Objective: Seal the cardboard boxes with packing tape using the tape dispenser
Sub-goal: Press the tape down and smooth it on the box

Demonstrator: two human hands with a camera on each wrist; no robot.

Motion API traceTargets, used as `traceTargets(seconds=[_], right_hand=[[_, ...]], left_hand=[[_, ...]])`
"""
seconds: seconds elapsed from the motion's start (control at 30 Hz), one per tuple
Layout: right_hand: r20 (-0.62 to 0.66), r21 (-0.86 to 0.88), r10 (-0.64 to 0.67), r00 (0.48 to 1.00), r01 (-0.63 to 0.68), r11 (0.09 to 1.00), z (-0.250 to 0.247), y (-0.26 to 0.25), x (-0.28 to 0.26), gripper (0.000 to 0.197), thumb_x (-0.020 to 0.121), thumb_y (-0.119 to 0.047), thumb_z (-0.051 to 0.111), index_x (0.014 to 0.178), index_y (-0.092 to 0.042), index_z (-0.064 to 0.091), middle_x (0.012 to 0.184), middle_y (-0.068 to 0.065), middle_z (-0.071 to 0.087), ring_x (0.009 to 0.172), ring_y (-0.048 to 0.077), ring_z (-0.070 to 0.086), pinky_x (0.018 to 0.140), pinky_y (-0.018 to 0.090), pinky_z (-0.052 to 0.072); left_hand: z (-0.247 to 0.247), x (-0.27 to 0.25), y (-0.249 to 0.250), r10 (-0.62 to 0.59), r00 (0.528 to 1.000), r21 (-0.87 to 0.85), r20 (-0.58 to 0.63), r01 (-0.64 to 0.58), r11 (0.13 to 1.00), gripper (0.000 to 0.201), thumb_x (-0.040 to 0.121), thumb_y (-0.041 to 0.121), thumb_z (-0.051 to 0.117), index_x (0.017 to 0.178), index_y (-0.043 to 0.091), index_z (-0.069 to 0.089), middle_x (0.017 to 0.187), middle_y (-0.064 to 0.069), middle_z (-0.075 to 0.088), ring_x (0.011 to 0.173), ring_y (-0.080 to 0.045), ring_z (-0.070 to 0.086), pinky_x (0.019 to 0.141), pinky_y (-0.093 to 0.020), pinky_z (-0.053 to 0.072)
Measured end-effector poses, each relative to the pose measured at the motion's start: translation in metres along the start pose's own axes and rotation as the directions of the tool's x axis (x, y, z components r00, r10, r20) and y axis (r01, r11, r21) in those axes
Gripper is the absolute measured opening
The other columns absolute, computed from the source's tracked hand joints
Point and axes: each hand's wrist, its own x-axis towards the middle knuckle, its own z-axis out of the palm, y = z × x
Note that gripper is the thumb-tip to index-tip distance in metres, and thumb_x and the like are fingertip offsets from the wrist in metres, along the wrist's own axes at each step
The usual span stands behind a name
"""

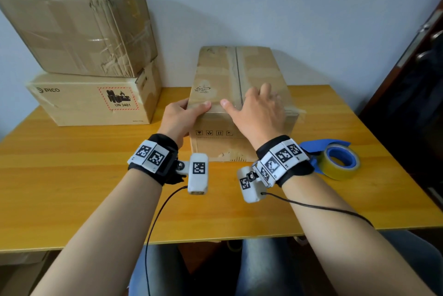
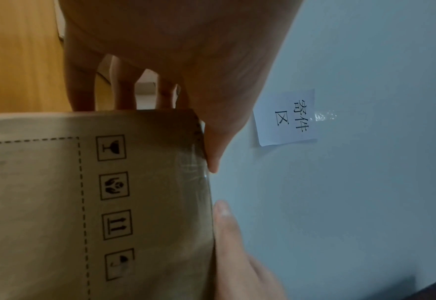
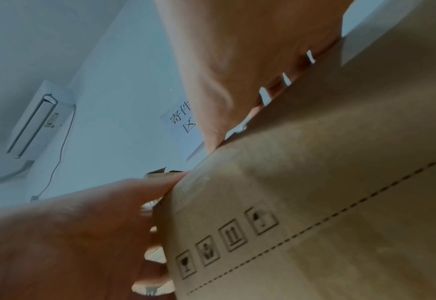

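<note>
- Gripping the near left top corner of the cardboard box (image 1: 239,85), the left hand (image 1: 178,119) is curling its thumb over the top, fingers down the side.
- Right hand (image 1: 257,110) is lying flat, fingers spread, on the box top near the seam, possibly pressing tape.
- Tape dispenser (image 1: 333,159) is sitting on the wooden table (image 1: 72,176), just right of the box.

Parcel-sending room: wall note (image 2: 286,117) reading 寄件区, stacked cardboard boxes (image 1: 91,63), wooden table (image 1: 72,176), wall air conditioner (image 3: 39,119).
</note>
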Motion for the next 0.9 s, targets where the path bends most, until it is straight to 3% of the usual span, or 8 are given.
traceTargets(seconds=[0.13, 0.23, 0.37, 0.57, 0.67, 0.73, 0.83, 0.9], right_hand=[[-0.031, 0.052, -0.003, 1.000, 0.005, 0.999, -0.008, 0.019, -0.002, 0.059, 0.091, -0.074, 0.042, 0.113, -0.023, 0.061, 0.119, 0.003, 0.049, 0.106, 0.025, 0.050, 0.103, 0.046, 0.043], [-0.071, 0.073, 0.022, 0.997, -0.016, 0.997, -0.008, 0.037, 0.000, 0.055, 0.090, -0.073, 0.046, 0.113, -0.026, 0.063, 0.119, 0.002, 0.052, 0.110, 0.026, 0.053, 0.115, 0.053, 0.031], [-0.082, 0.098, 0.099, 0.992, -0.091, 0.991, -0.003, 0.061, 0.002, 0.055, 0.086, -0.077, 0.044, 0.115, -0.033, 0.061, 0.122, 0.003, 0.054, 0.111, 0.029, 0.057, 0.117, 0.057, 0.023], [0.087, 0.310, 0.223, 0.971, -0.239, 0.920, -0.008, 0.086, -0.002, 0.078, 0.087, -0.079, 0.039, 0.152, -0.035, 0.030, 0.149, 0.005, 0.047, 0.127, 0.032, 0.053, 0.106, 0.053, 0.040], [0.102, 0.423, 0.256, 0.961, -0.275, 0.863, -0.011, 0.094, -0.004, 0.082, 0.084, -0.078, 0.048, 0.152, -0.037, 0.031, 0.146, 0.000, 0.053, 0.131, 0.029, 0.051, 0.101, 0.048, 0.044], [0.098, 0.503, 0.273, 0.957, -0.284, 0.816, -0.011, 0.097, -0.002, 0.082, 0.082, -0.075, 0.055, 0.150, -0.034, 0.037, 0.147, -0.003, 0.052, 0.133, 0.025, 0.050, 0.101, 0.047, 0.045], [0.092, 0.584, 0.276, 0.957, -0.276, 0.763, -0.009, 0.103, 0.001, 0.069, 0.082, -0.067, 0.063, 0.134, -0.022, 0.061, 0.132, -0.001, 0.064, 0.118, 0.018, 0.059, 0.092, 0.036, 0.048], [0.082, 0.632, 0.267, 0.960, -0.257, 0.731, -0.005, 0.106, 0.004, 0.048, 0.083, -0.062, 0.065, 0.086, -0.014, 0.073, 0.081, 0.002, 0.071, 0.076, 0.015, 0.059, 0.069, 0.030, 0.041]], left_hand=[[-0.001, -0.004, 0.001, -0.042, 0.999, -0.074, -0.017, 0.041, 0.996, 0.038, 0.086, 0.035, 0.077, 0.122, 0.024, 0.070, 0.097, 0.008, 0.071, 0.087, -0.010, 0.065, 0.064, -0.026, 0.049], [-0.001, -0.005, 0.000, -0.065, 0.997, -0.115, -0.033, 0.060, 0.992, 0.040, 0.085, 0.035, 0.078, 0.123, 0.024, 0.070, 0.100, 0.008, 0.071, 0.091, -0.009, 0.063, 0.070, -0.030, 0.048], [0.000, -0.005, -0.001, -0.072, 0.996, -0.140, -0.049, 0.065, 0.988, 0.042, 0.085, 0.036, 0.078, 0.124, 0.025, 0.069, 0.102, 0.008, 0.070, 0.095, -0.010, 0.062, 0.080, -0.035, 0.049], [0.001, -0.010, -0.003, -0.127, 0.990, -0.195, -0.062, 0.113, 0.974, 0.030, 0.083, 0.037, 0.080, 0.111, 0.032, 0.072, 0.107, 0.008, 0.070, 0.105, -0.012, 0.061, 0.089, -0.038, 0.048], [-0.001, -0.012, -0.003, -0.144, 0.987, -0.225, -0.069, 0.125, 0.966, 0.018, 0.083, 0.036, 0.080, 0.098, 0.033, 0.072, 0.106, 0.007, 0.070, 0.105, -0.013, 0.061, 0.083, -0.036, 0.048], [0.000, -0.013, -0.004, -0.152, 0.985, -0.235, -0.077, 0.130, 0.963, 0.025, 0.083, 0.037, 0.079, 0.106, 0.031, 0.072, 0.105, 0.007, 0.069, 0.105, -0.013, 0.060, 0.083, -0.038, 0.048], [0.000, -0.012, -0.003, -0.152, 0.984, -0.244, -0.091, 0.126, 0.962, 0.039, 0.086, 0.038, 0.077, 0.122, 0.026, 0.069, 0.104, 0.008, 0.067, 0.101, -0.011, 0.058, 0.085, -0.039, 0.046], [-0.001, -0.009, -0.005, -0.144, 0.983, -0.234, -0.111, 0.115, 0.965, 0.040, 0.088, 0.039, 0.075, 0.124, 0.024, 0.069, 0.104, 0.008, 0.066, 0.100, -0.012, 0.058, 0.086, -0.040, 0.047]])
